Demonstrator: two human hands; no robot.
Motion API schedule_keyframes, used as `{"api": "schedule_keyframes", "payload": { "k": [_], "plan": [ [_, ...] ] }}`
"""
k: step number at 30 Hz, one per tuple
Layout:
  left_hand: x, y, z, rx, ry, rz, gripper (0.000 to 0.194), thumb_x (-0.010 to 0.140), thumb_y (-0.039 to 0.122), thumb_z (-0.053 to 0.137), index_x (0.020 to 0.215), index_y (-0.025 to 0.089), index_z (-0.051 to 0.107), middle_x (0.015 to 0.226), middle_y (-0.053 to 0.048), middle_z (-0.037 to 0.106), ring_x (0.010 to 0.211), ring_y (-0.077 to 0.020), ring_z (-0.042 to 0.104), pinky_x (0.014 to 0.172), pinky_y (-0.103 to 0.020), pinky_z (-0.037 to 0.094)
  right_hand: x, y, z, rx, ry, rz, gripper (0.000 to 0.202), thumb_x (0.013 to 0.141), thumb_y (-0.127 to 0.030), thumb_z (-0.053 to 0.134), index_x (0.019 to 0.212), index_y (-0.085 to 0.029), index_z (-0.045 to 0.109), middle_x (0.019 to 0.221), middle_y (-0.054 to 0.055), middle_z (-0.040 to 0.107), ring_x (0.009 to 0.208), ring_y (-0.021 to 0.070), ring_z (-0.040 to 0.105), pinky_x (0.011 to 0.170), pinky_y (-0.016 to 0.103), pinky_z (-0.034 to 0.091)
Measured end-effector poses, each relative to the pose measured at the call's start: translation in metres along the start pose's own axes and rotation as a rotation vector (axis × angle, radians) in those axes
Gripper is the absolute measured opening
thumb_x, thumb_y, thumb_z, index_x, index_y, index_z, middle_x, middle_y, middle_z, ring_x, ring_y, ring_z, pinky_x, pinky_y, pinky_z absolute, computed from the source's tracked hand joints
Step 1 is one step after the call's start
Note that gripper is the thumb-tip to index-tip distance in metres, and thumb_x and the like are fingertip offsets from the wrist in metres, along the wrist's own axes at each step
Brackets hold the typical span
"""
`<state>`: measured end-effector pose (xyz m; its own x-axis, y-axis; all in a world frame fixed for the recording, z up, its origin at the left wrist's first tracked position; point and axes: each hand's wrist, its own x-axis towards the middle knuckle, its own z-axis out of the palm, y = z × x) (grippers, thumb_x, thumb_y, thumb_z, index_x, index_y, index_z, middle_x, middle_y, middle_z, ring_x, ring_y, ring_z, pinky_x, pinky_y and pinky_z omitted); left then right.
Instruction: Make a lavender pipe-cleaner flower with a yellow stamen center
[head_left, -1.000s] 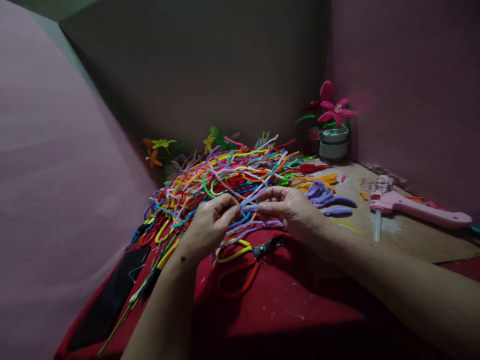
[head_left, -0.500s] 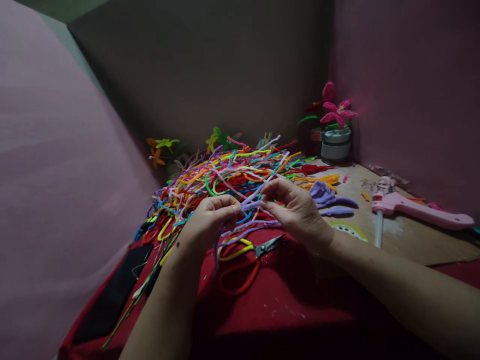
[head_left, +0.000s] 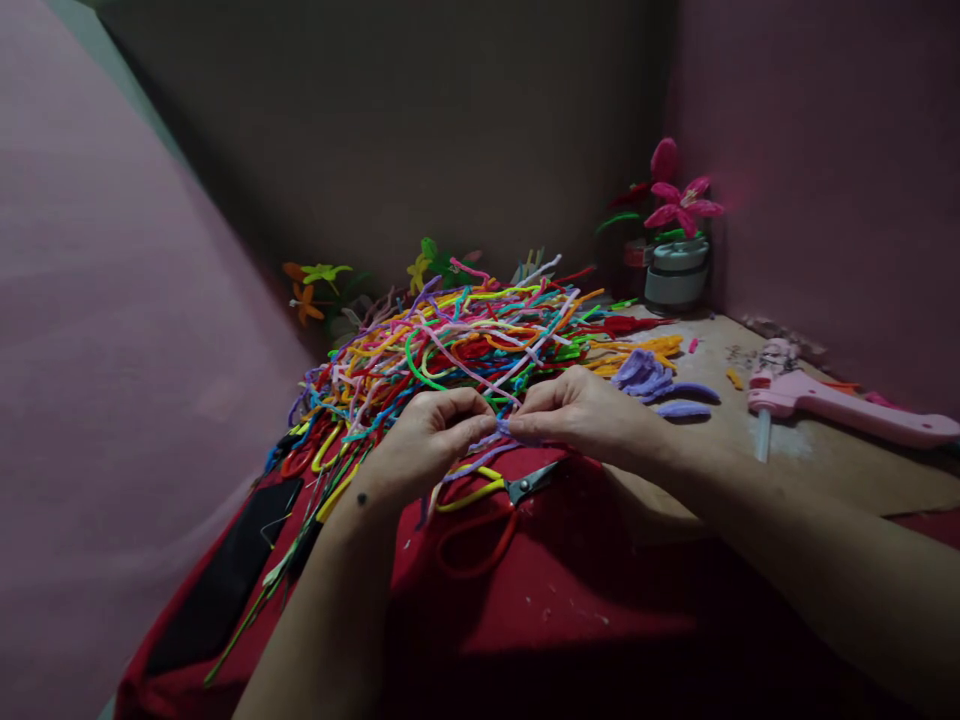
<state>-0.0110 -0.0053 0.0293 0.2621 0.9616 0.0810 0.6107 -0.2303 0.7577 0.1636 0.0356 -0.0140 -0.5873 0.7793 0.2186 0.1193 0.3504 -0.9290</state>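
Note:
My left hand (head_left: 424, 445) and my right hand (head_left: 581, 412) meet fingertip to fingertip over the red cloth (head_left: 555, 600). Both pinch the same purple pipe cleaner (head_left: 501, 430), which is short between them and trails down toward the left. Just behind my hands lies a big tangled heap of coloured pipe cleaners (head_left: 465, 345). Red-handled scissors (head_left: 495, 510) lie shut on the cloth right below my hands.
Folded purple pipe-cleaner pieces (head_left: 656, 385) lie on a brown board (head_left: 825, 470) at the right, with a pink glue gun (head_left: 840, 410) beyond. A pink pipe-cleaner flower in a grey pot (head_left: 675, 275) stands in the back corner. Small flowers (head_left: 315, 285) and a black phone (head_left: 225, 580) are at left.
My hands have come closer together and a little lower, so less of the purple pipe cleaner shows between them. The view has tilted slightly downward.

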Motion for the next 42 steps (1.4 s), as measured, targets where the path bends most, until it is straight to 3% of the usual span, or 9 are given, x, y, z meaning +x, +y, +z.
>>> {"api": "schedule_keyframes", "payload": {
  "k": [6,12,18,23,33,39,42],
  "plan": [
    [0.000,-0.002,0.003,0.033,-0.010,0.005,0.017,0.073,0.028,0.054,0.067,0.014,0.062,0.059,0.001,0.052,0.056,-0.0103,0.046,0.053,-0.022,0.037,0.001,0.001,-0.001,0.200,-0.102,0.137,0.010,0.062,-0.022,0.065,0.062,-0.013,0.069,0.050,-0.002,0.051,0.047,0.0070,0.038,0.045,0.023,0.027],
    [0.002,-0.001,0.004,0.008,0.085,0.026,0.013,0.068,0.026,0.062,0.064,0.014,0.067,0.065,-0.001,0.059,0.062,-0.0120,0.052,0.059,-0.023,0.041,0.001,0.005,0.003,0.225,-0.036,0.190,0.012,0.059,-0.024,0.068,0.063,-0.013,0.070,0.047,-0.003,0.051,0.043,0.0058,0.035,0.042,0.023,0.023],
    [0.005,-0.008,0.010,-0.418,0.047,-0.195,0.017,0.066,0.029,0.066,0.067,0.012,0.062,0.045,0.004,0.048,0.037,-0.0042,0.038,0.036,-0.016,0.028,0.001,0.004,0.007,0.236,0.085,0.222,0.014,0.057,-0.025,0.067,0.063,-0.013,0.070,0.048,-0.003,0.052,0.045,0.0058,0.035,0.045,0.023,0.024],
    [0.007,-0.013,0.018,-0.626,0.038,-0.159,0.015,0.068,0.024,0.066,0.074,0.011,0.061,0.050,0.000,0.059,0.039,-0.0097,0.053,0.039,-0.020,0.042,-0.001,0.001,0.010,0.364,0.099,0.237,0.015,0.058,-0.024,0.067,0.065,-0.010,0.069,0.051,0.000,0.057,0.048,0.0075,0.043,0.049,0.023,0.030],
    [0.006,-0.006,0.028,-0.543,0.185,-0.063,0.009,0.072,0.020,0.061,0.072,0.012,0.059,0.056,0.000,0.064,0.048,-0.0135,0.062,0.050,-0.025,0.052,0.000,0.011,0.014,0.546,0.067,0.211,0.021,0.058,-0.030,0.071,0.064,-0.010,0.070,0.060,0.007,0.067,0.053,0.0127,0.058,0.057,0.027,0.044],
    [0.007,-0.003,0.033,-0.359,0.290,-0.045,0.009,0.074,0.019,0.058,0.068,0.013,0.058,0.048,0.003,0.057,0.037,-0.0065,0.049,0.036,-0.016,0.037,0.001,0.008,0.013,0.436,0.051,0.192,0.019,0.061,-0.029,0.069,0.065,-0.011,0.071,0.055,0.005,0.064,0.047,0.0108,0.054,0.051,0.025,0.041],
    [0.006,-0.006,0.038,-0.251,0.336,-0.029,0.008,0.075,0.019,0.056,0.069,0.014,0.058,0.051,0.004,0.057,0.037,-0.0056,0.047,0.036,-0.016,0.037,0.001,0.007,0.014,0.418,0.061,0.186,0.014,0.062,-0.026,0.068,0.063,-0.012,0.070,0.054,0.004,0.064,0.048,0.0108,0.053,0.052,0.025,0.042]
  ]
}}
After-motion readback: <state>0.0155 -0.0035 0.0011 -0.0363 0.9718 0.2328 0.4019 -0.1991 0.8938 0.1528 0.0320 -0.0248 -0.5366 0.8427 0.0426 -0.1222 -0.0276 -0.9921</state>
